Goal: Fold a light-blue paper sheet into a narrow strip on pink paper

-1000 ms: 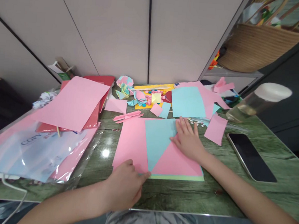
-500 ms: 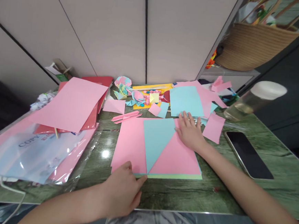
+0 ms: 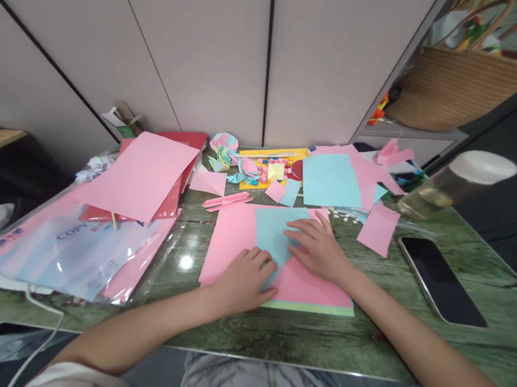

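So the left hand (image 3: 245, 279) is palm down with its fingers bent and kept pretty close together, and the right hand (image 3: 319, 249) is spread wider, thumb and fingers apart. The folded pink and light-blue paper (image 3: 232, 233) is right under the 2 hands, with a thin light-green edge (image 3: 316, 309) peeking out on the near side. Can't really tell how hard either hand is pressing. Just beyond the hands there's a folded pink strip (image 3: 227, 201), and past the right hand, a light-blue sheet (image 3: 332, 180). Off to the right of the right hand: a smartphone (image 3: 443, 282), plus a clear bottle (image 3: 438, 190) with a white lid farther back. Left of the left hand, there's a plastic packet printed COPY (image 3: 88, 249), with 1 loose pink sheet (image 3: 146, 173) overlapping its far part.
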`<control>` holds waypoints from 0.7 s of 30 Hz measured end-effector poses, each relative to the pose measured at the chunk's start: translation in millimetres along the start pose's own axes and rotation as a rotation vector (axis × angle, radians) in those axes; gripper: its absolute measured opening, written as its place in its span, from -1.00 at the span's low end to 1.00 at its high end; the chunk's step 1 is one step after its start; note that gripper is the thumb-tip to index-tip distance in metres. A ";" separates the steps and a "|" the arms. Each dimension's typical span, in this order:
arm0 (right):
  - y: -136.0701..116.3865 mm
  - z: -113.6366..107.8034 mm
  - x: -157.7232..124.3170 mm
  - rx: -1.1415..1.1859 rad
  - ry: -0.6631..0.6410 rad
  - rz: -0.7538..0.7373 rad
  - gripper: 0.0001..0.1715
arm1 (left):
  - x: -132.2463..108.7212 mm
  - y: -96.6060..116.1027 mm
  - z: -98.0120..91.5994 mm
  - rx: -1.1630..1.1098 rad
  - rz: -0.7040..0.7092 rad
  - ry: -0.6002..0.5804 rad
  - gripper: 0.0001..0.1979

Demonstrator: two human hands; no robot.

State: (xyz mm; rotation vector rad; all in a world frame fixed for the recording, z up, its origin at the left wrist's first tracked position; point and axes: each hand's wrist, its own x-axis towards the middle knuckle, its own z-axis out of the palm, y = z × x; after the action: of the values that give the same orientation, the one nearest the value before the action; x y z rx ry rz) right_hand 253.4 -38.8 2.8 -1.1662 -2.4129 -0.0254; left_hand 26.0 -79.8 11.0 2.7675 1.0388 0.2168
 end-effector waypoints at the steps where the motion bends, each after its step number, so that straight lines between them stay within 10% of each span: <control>1: -3.3 -0.7 -0.4 0.039 -0.037 -0.022 -0.71 | 0.7 1.4 1.6 0.003 -0.006 -0.004 -0.69; 7: -16.4 -5.7 -5.1 0.173 -0.190 -0.138 -0.74 | -5.2 1.0 4.2 -0.015 0.020 0.024 -0.73; 13: -19.7 -3.7 -6.0 0.156 -0.065 -0.169 -0.80 | -10.3 -18.7 -2.1 -0.174 -0.017 0.163 -0.72; 21: 36.4 -38.0 -10.4 0.575 0.180 0.547 -0.69 | -8.1 -42.7 -28.4 -0.628 -0.343 0.366 -0.80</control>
State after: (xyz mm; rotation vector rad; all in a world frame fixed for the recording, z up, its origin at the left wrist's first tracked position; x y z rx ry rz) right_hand 301.1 -31.1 26.1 -1.4052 -1.7010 0.6569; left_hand -12.9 -50.3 28.8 1.9955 1.2381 0.8548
